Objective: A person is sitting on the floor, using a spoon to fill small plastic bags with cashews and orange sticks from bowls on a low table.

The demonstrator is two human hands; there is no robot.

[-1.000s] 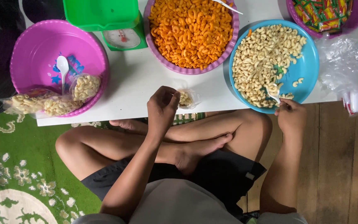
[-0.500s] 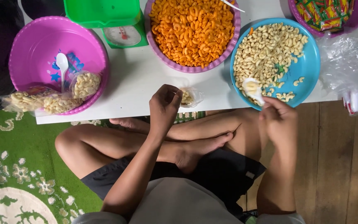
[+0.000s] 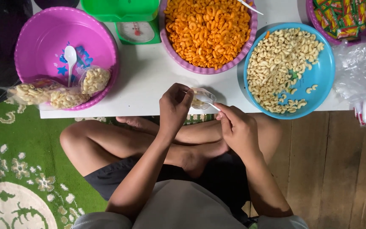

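My left hand (image 3: pixel 173 108) pinches the rim of a small clear plastic bag (image 3: pixel 201 97) that stands on the white table (image 3: pixel 149 85) near its front edge, with pale macaroni snacks inside. My right hand (image 3: pixel 238 127) holds a white plastic spoon (image 3: pixel 206 100) whose bowl is tipped into the bag's mouth. To the right sits a blue plate (image 3: pixel 318 72) spread with pale macaroni snacks.
A purple bowl of orange macaroni snacks (image 3: pixel 208 29) sits at the back centre beside a green kitchen scale (image 3: pixel 128 17). At the left, a pink bowl (image 3: pixel 43 42) holds a white spoon and filled bags (image 3: pixel 51 95). A bowl of small sachets (image 3: pixel 339 17) and loose plastic bags (image 3: pixel 361 72) lie at right.
My right hand scooped pale snacks from the blue plate, then carried the spoon left to the small bag. My left hand stayed on the bag.
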